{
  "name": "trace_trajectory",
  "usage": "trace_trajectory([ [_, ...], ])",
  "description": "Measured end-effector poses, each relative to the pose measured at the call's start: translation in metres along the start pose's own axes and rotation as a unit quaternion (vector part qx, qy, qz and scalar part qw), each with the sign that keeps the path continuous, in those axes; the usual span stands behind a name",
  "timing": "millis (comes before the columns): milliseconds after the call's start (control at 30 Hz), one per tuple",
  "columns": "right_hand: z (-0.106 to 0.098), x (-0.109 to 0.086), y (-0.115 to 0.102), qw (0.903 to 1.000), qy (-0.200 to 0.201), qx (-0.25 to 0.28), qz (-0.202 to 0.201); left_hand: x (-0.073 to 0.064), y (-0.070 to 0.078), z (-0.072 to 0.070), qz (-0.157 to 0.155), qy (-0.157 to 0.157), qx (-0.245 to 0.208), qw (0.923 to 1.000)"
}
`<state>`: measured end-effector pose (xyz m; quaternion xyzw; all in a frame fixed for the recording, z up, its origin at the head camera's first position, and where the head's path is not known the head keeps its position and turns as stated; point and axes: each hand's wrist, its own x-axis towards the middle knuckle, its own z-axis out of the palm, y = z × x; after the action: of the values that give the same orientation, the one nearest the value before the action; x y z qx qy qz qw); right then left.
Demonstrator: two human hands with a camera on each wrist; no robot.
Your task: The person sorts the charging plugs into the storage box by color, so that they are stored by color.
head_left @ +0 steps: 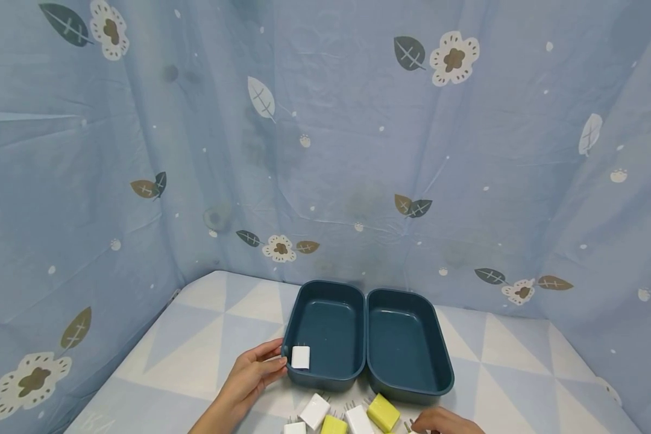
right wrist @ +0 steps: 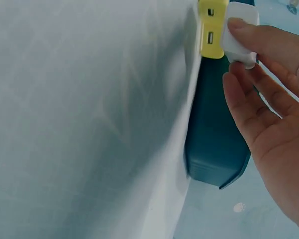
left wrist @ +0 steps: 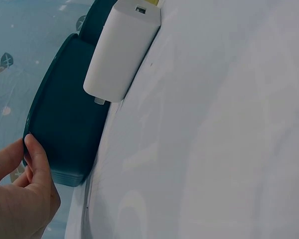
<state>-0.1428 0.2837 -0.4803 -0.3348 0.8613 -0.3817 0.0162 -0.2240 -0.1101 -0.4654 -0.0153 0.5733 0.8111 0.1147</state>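
My left hand pinches the near left rim of the left dark teal bin between thumb and fingers. Inside that bin, a white charger plug stands at the near left corner. In the right wrist view, my right hand holds another white charger plug between thumb and fingers, beside yellow chargers. The head view cuts this hand off at its lower edge, in front of the right teal bin, whose visible floor is bare.
In front of the bins lie several chargers, among them a white one and a yellow one. The two bins stand side by side on a patterned cloth. A blue floral curtain hangs behind and at both sides.
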Motion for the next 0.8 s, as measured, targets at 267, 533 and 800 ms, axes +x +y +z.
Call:
trace_trajectory([
  [267,0.012,-0.001,-0.002,0.9724,0.083,-0.144,-0.163,0.001,0.000,0.000,0.002,-0.002,-0.008,1.0000],
  [533,0.013,0.000,-0.005,0.9635,0.101,-0.168,-0.183,0.001,-0.001,-0.001,0.004,-0.005,-0.007,1.0000],
  [800,0.009,-0.001,-0.013,0.9886,0.101,-0.084,-0.074,0.001,-0.001,-0.001,0.005,-0.003,-0.008,0.9999],
])
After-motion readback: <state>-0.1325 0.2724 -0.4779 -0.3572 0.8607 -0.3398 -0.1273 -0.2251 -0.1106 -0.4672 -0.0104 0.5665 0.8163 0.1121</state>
